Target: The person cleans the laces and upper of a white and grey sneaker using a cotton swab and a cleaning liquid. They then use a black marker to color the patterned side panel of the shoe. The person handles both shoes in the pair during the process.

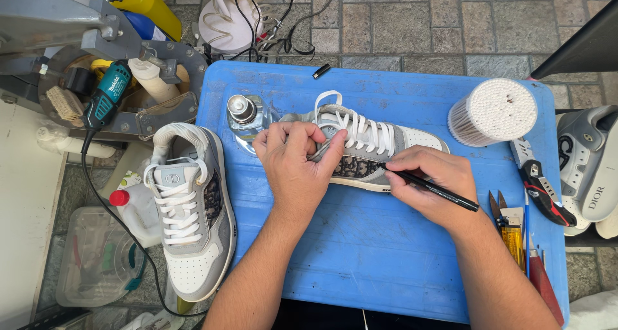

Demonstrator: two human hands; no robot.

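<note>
Sneaker (370,151) under left-hand (295,165) grip

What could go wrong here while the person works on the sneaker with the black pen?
1. The black pen in the right hand touches the sneaker beside white leather; a slip may mark it.
2. The glass bottle stands right behind the left hand; an elbow or hand movement may tip it.
3. The second sneaker overhangs the blue table edge and may fall.

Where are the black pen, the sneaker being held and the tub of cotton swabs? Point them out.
black pen (444,192), head view, on the middle of its barrel.
sneaker (418,137), head view, on the white toe panel.
tub of cotton swabs (501,109), head view, on the white swab tips at its top.
</note>
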